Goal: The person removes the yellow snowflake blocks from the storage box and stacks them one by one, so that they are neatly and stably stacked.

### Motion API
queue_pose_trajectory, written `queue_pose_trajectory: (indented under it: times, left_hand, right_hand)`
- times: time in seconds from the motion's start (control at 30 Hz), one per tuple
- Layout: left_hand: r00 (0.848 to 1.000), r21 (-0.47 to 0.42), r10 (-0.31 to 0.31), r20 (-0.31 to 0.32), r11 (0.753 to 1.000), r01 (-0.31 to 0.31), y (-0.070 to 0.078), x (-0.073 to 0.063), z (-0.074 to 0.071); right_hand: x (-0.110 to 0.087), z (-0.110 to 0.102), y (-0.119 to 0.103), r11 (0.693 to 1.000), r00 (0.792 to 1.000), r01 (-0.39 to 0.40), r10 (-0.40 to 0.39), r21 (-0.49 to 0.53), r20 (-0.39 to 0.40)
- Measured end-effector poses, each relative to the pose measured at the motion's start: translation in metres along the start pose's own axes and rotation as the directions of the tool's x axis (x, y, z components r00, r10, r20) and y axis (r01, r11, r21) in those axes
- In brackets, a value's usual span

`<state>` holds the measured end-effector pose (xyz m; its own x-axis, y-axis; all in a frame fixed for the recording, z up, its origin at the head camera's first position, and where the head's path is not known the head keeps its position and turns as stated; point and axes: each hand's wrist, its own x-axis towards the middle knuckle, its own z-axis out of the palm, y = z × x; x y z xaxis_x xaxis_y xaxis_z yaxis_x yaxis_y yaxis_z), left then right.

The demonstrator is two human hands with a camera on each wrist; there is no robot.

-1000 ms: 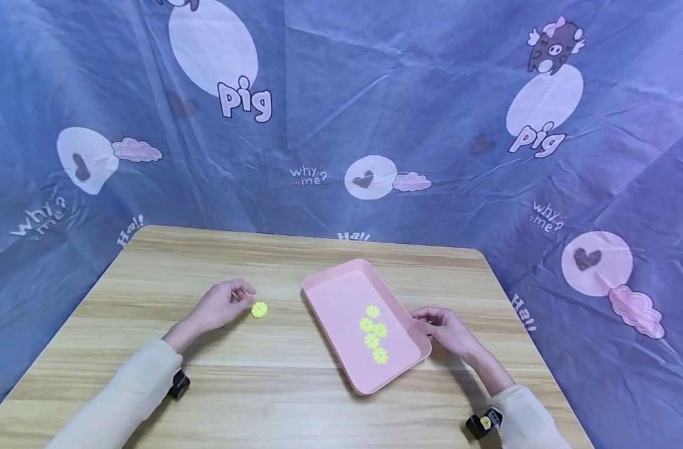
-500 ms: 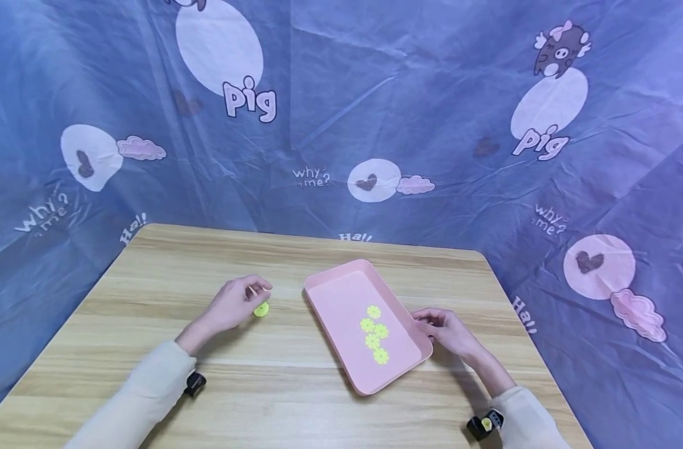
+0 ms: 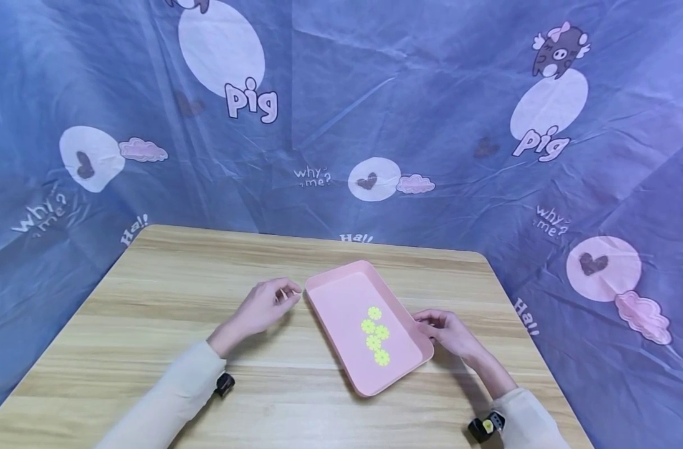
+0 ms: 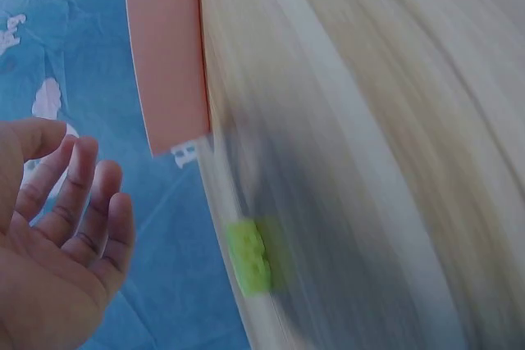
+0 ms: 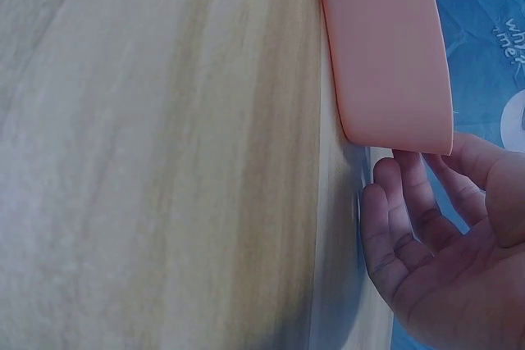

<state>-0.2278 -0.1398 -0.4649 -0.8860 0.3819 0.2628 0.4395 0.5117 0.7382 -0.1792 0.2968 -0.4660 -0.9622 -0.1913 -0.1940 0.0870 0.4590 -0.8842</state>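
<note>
A: Left hand [image 3: 265,308] relaxed, holding nothing; flower [image 4: 248,256] on table [image 3: 167,268], left of tray [image 3: 341,305]. Risk?
B: A low sweep could nudge it away. Right hand [image 3: 447,332], fingers loose, touches tray; pushing could skew it.

wooden table [image 3: 274,399] (pale, streaky grain) | on it: pink tray [image 3: 338,305], yellow-green piece [image 4: 248,257]

Head view looks down; close wrist views share tray [image 3: 347,299].
</note>
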Motion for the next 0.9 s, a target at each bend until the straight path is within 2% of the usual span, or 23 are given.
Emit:
queue_pose_trajectory:
  times: [0.27,0.5,0.73,0.9]
  left_hand:
    - [0.999,0.031,0.052,0.014,0.998,-0.053,0.016,0.007,0.023]
    - [0.993,0.112,0.115,0.033,0.987,-0.118,0.028,0.011,0.045]
    - [0.979,0.156,0.191,0.075,0.967,-0.201,0.037,0.019,0.064]
    - [0.968,0.206,0.218,0.125,0.949,-0.240,0.043,0.026,0.076]
  right_hand:
    - [0.001,-0.001,0.002,1.000,1.000,0.002,-0.002,-0.016,-0.010]
    - [0.002,0.001,0.005,1.000,1.000,0.009,-0.009,-0.026,-0.002]
    - [0.001,0.000,0.005,1.000,1.000,0.012,-0.012,-0.021,0.001]
    - [0.003,-0.001,0.005,1.000,1.000,0.019,-0.019,-0.013,0.002]
